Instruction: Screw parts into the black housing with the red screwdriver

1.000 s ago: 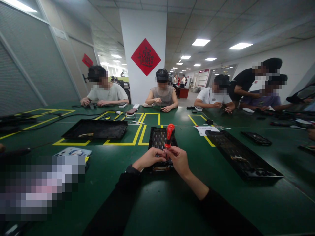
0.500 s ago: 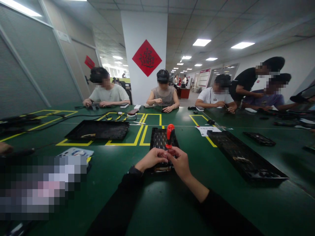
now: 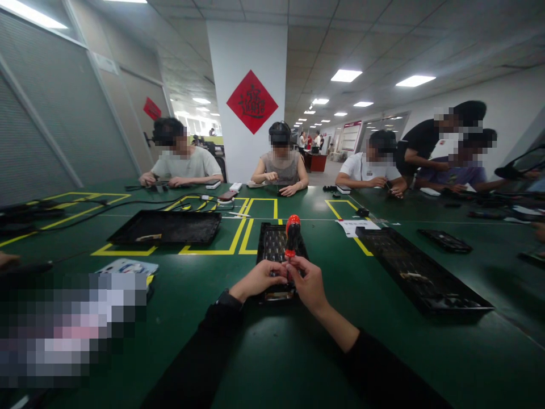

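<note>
A screwdriver point(image 3: 293, 234) with a red-and-black handle stands nearly upright, handle up, above a small black tray point(image 3: 271, 243). My right hand point(image 3: 310, 283) is closed, its thumb and fingers pinching the screwdriver just under the handle. From the other side my left hand point(image 3: 261, 279) comes in with thumb and fingers pressed together beside the shaft. What those left fingers hold is hidden. The screwdriver's tip cannot be seen behind the hands. Rows of small pieces lie in the tray, and a light-coloured part point(image 3: 279, 296) shows at its near end.
Larger black trays lie left point(image 3: 166, 228) and right point(image 3: 419, 267), each with a small part inside. A white paper point(image 3: 360, 228) touches the right one. Cables point(image 3: 140, 205) cross the back left. Several people sit across the green table point(image 3: 272, 363); one person leans over at right.
The view has shifted slightly. Both hands stay together at the screwdriver, with a little more of its shaft showing under the handle. The trays have not moved.
</note>
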Available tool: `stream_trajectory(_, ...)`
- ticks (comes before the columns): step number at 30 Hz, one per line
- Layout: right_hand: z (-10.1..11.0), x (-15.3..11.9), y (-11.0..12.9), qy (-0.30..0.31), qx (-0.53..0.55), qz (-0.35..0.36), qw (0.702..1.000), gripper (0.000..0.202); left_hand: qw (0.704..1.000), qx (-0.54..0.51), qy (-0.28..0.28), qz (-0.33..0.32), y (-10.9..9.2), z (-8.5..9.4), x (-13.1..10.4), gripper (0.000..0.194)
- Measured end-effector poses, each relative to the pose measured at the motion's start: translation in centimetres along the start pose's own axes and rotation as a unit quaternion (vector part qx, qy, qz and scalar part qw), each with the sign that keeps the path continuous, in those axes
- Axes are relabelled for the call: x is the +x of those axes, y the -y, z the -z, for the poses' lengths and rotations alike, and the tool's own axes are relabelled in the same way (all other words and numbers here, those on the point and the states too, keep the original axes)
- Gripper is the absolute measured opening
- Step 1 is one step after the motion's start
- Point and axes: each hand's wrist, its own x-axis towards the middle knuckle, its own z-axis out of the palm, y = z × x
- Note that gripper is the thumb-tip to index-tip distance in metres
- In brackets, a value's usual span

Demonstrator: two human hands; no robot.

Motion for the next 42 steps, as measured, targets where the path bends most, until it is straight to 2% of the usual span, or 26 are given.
stream_trajectory(11, -0.03, 0.05, -0.26, -0.013, -0.009, 0.013, 1.0, 0.015, 0.999, 0.001, -0.033, 0.002, 0.27, -0.31, 0.18, 0.018)
stream_trajectory(18, -0.04, 0.01, -0.08, -0.019, -0.033, 0.022, 0.999, 0.019, 1.0, -0.011, -0.001, 0.01, -0.12, 0.14, 0.03, 0.014)
stream_trajectory(24, 0.0, 0.02, 0.13, -0.004, -0.022, 0.025, 0.999, 0.016, 1.0, -0.011, 0.001, 0.003, 0.3, 0.12, 0.14, 0.015)
stream_trajectory(33, -0.22, -0.07, -0.11, -0.022, 0.01, -0.001, 1.0, 0.017, 1.0, -0.015, -0.02, -0.012, 0.4, -0.16, 0.18, 0.017)
stream_trajectory(42, -0.06, -0.08, -0.44, -0.006, -0.014, 0.023, 1.0, 0.019, 0.999, -0.021, 0.015, -0.022, 0.37, 0.1, 0.19, 0.016)
